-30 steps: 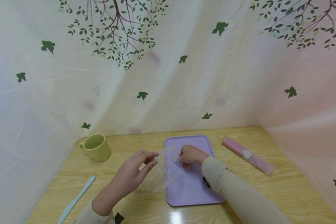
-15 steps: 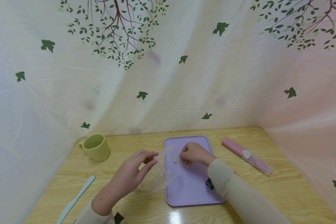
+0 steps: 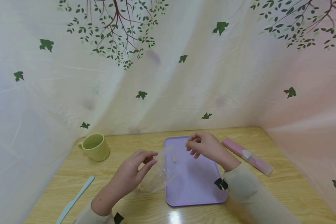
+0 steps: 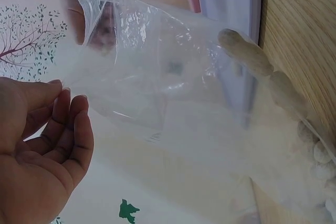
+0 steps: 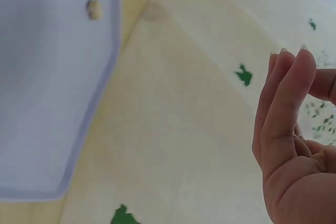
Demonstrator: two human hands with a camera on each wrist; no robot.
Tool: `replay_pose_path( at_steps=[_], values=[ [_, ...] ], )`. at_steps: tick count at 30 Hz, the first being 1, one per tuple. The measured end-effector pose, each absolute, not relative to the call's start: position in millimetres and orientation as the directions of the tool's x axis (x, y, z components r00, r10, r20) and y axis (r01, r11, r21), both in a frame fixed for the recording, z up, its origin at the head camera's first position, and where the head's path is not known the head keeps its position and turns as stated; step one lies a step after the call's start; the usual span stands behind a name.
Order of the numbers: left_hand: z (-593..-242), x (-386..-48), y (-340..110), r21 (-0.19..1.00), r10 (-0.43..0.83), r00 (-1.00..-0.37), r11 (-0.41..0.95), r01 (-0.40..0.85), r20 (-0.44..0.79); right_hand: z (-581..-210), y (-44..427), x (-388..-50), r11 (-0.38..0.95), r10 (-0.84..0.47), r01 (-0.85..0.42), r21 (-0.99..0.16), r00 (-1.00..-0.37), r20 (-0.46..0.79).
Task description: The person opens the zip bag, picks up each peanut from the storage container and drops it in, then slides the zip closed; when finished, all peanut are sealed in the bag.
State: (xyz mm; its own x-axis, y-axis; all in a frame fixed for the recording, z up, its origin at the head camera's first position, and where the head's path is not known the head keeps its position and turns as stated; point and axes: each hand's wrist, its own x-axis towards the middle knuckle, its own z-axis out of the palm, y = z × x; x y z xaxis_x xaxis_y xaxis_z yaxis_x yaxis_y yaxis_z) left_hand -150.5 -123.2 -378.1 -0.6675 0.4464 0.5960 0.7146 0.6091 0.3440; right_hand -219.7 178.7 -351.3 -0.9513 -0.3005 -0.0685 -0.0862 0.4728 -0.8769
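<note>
My left hand (image 3: pixel 133 171) pinches the edge of a clear zip bag (image 4: pixel 147 66) between thumb and fingertips. Unshelled peanuts (image 4: pixel 244 51) lie along the bag's bottom, as the left wrist view shows. The bag leans over the left side of a purple tray (image 3: pixel 196 189). One peanut (image 3: pixel 174 159) lies on this tray, close to the bag. Raised over the tray's far right part, my right hand (image 3: pixel 205 147) has its thumb and fingers together. A small pale bit, seemingly a peanut, shows at its fingertips in the head view; the right wrist view hides it.
A green mug (image 3: pixel 95 147) stands at the back left of the wooden table (image 3: pixel 123 141). Nearer me on the left lies a light blue spatula-like utensil (image 3: pixel 75 199). A pink, narrow package (image 3: pixel 247 155) lies right of the tray. A leaf-patterned curtain surrounds the table's back and sides.
My right hand has risen from the tray beside the bag and moved away to the right. The lone peanut stays on the tray. My left hand and the bag have hardly moved.
</note>
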Motion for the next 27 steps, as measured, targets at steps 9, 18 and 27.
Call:
replay_pose_path(
  at_steps=[9, 18, 27],
  values=[
    [-378.8, -152.5, -123.0, 0.345, 0.447, -0.664, 0.605, 0.718, 0.599, -341.6, 161.3, -189.6, 0.385, -0.450, -0.252, -0.888, -0.891, 0.058],
    [-379.0, -152.4, -122.9, 0.333, 0.451, -0.645, 0.593, 0.733, 0.616, -344.9, 146.9, -177.5, 0.360, -0.515, -0.254, -0.898, -0.857, 0.036],
    [-378.1, -151.8, -122.5, 0.334, 0.452, -0.650, 0.597, 0.729, 0.610, -345.2, 145.6, -174.8, 0.368, -0.525, -0.264, -0.891, -0.850, 0.035]
  ],
)
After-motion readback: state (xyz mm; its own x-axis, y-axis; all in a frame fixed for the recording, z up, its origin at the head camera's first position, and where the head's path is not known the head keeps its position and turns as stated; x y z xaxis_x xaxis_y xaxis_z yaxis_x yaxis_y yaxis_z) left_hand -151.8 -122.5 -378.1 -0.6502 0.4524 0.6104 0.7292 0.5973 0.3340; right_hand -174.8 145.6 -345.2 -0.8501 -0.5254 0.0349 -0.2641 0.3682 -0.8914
